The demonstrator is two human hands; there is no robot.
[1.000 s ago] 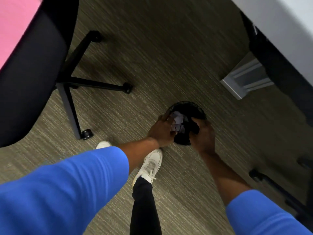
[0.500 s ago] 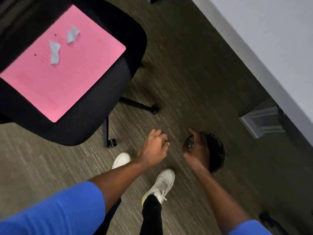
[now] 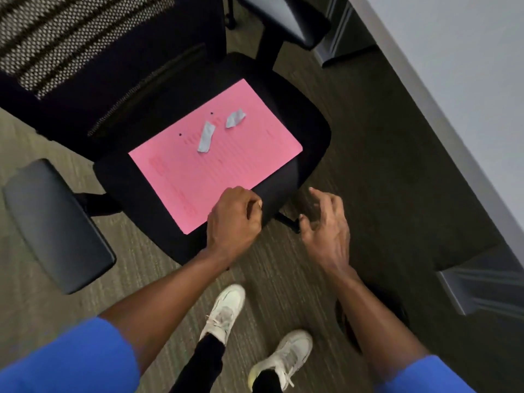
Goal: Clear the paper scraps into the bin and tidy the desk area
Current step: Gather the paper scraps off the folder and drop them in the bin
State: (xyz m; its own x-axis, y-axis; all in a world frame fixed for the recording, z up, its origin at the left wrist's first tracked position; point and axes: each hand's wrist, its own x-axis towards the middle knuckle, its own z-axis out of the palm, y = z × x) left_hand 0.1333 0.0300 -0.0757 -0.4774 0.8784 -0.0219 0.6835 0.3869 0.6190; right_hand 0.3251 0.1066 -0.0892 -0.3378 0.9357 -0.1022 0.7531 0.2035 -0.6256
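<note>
Two paper scraps (image 3: 206, 136) lie on the pink sheet (image 3: 215, 157) on the chair seat (image 3: 309, 129) — light, thin, floppy. Pinch each edge gently. Left hand (image 3: 232, 219) curled, holding nothing; right hand (image 3: 326, 225) open — empty.

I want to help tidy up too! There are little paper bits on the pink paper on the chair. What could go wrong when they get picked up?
The two paper scraps lie loose on the pink sheet, so lifting or tilting it could spill them onto the carpet. The sheet lies on the chair seat with its corner under the left hand, so a bump might slide it off. The bin is mostly hidden behind the right arm, so a toss could miss.
</note>
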